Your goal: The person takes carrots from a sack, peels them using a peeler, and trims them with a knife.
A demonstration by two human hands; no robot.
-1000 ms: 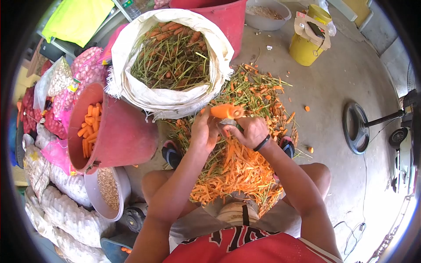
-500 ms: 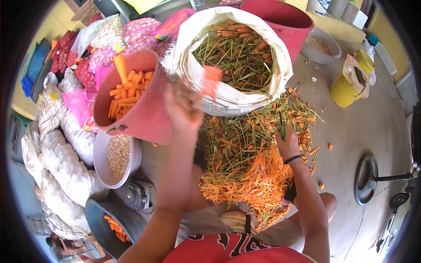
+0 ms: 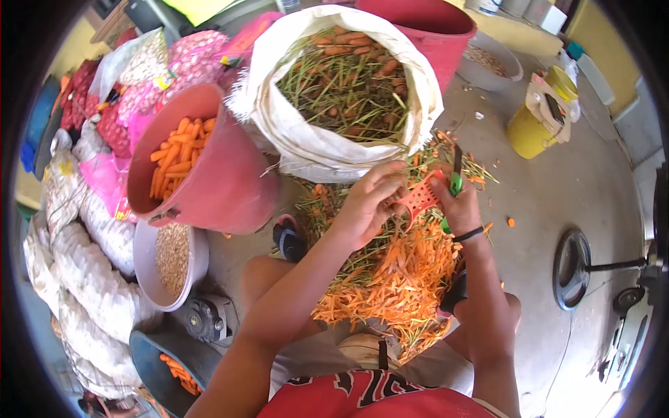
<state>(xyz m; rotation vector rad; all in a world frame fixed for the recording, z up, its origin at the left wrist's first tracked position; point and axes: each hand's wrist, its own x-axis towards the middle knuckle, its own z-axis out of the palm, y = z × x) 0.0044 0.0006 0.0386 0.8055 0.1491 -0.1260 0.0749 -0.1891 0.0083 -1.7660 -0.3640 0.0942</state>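
Note:
Between my hands is an orange-red piece full of small holes [image 3: 420, 200]; its exact kind I cannot make out. The fingers of my left hand [image 3: 373, 203] close on its left end. My right hand [image 3: 461, 207] grips a green-handled knife [image 3: 456, 182], dark blade pointing up, and its thumb meets the right side of the orange-red piece. Below both hands lies a heap of orange carrot peelings [image 3: 401, 285] mixed with green stalks. Just beyond stands a white sack [image 3: 279, 132] of unpeeled carrots with stalks [image 3: 348, 87].
A red bucket of peeled carrots [image 3: 240, 174] stands at left, beside a pale basin [image 3: 143, 268]. Filled white sacks [image 3: 97, 272] line the far left. A dark tub [image 3: 150, 355] holds more carrots. At right are a yellow bucket [image 3: 523, 132] and a round black base [image 3: 568, 268].
My left hand has come from beside the red bucket to my right hand, bringing the orange-red piece. The upright carrot above the bucket has dropped in among the others.

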